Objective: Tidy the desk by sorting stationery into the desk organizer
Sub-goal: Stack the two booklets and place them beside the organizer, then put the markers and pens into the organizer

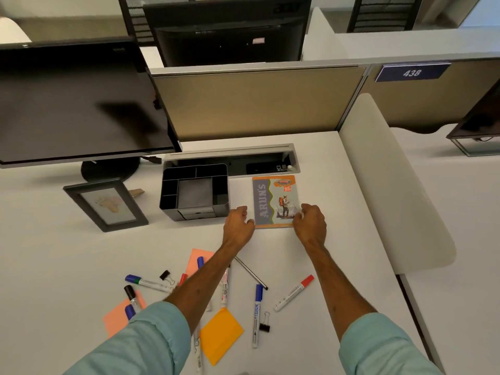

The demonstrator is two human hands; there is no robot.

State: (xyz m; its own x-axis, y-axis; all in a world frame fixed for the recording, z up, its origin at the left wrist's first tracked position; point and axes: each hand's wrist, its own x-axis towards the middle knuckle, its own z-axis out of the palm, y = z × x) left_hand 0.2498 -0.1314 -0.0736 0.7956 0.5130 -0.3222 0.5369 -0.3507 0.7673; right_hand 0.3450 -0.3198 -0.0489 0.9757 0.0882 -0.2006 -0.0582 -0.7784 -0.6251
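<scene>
A black desk organizer (194,212) with several open compartments stands at the back of the white desk. Right of it an orange-and-grey notebook (276,201) lies flat. My left hand (239,226) has curled fingers at the notebook's near left corner, and my right hand (311,223) pinches its near right edge. Closer to me lie scattered markers: a red-capped one (293,293), a blue one (257,315) and a blue-and-green one (147,282). Among them are a thin dark pen (251,273), two binder clips (165,276) (265,326), an orange sticky pad (220,335) and pink notes (119,318).
A monitor (81,104) stands at the back left with a picture frame (105,205) leaning in front of it. A cable tray slot (232,161) runs behind the organizer. A beige partition (257,104) closes the back; a white side panel (389,185) bounds the right.
</scene>
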